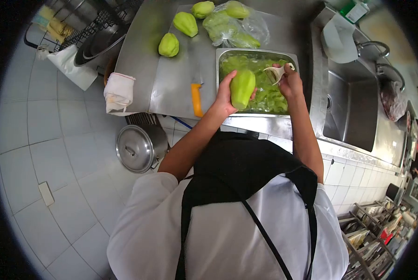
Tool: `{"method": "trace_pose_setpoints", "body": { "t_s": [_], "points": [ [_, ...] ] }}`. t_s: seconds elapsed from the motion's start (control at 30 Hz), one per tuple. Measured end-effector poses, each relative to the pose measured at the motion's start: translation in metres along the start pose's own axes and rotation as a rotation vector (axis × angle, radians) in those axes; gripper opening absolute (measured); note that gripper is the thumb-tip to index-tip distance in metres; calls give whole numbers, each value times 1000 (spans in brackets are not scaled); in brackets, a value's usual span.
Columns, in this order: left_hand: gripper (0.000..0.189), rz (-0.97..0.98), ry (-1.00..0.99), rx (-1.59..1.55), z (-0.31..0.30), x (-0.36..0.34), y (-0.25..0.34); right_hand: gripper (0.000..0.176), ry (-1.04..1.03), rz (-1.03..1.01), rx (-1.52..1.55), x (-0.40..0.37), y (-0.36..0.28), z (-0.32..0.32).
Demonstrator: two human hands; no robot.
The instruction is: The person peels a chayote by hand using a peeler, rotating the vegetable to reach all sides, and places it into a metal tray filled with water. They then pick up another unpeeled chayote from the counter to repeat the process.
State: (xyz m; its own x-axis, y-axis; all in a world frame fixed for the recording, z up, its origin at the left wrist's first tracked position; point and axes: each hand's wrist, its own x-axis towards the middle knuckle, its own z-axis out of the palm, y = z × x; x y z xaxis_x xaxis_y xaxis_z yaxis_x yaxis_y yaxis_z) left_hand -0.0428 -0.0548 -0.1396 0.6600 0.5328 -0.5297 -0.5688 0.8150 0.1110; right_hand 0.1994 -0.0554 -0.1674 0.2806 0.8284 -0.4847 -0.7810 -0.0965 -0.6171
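Note:
My left hand (224, 95) is wrapped round a pale green chayote (242, 89), held upright over the left part of a metal tray (258, 112). Green pieces and peelings (268, 100) lie in the tray. To the right, my right hand (290, 83) grips a white peeler (275, 73) above the tray, apart from the chayote. An orange-handled knife (196, 100) rests on the steel counter left of the tray; its blade cannot be made out.
Several whole chayotes (185, 24) and a clear plastic bag (232, 25) of more lie at the back. A folded cloth (119, 93) sits at the counter's left edge. The sink (351, 105) is at right, a lidded pot (136, 148) on the floor at left.

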Motion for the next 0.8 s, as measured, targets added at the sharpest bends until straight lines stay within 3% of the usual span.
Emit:
{"method": "trace_pose_setpoints", "body": {
  "t_s": [0.1, 0.2, 0.43, 0.63, 0.8],
  "points": [
    [53, 18, -100, -15, 0, 5, -3, 24, 10, 19, 55, -5, -1, 7],
    [53, 62, -28, 52, 9, 10, -2, 22, 9, 32, 61, -34, -10, 33],
    [50, 184, 12, 99, 19, 20, -4, 17, -286, -201, -167, -102, -2, 93],
    [50, 150, -169, 25, 22, 19, -5, 15, -297, -328, -421, -102, 12, 98],
    [50, 174, -58, 81, 19, 24, -9, 19, -307, -432, -489, -92, 17, 95]
  ]
}}
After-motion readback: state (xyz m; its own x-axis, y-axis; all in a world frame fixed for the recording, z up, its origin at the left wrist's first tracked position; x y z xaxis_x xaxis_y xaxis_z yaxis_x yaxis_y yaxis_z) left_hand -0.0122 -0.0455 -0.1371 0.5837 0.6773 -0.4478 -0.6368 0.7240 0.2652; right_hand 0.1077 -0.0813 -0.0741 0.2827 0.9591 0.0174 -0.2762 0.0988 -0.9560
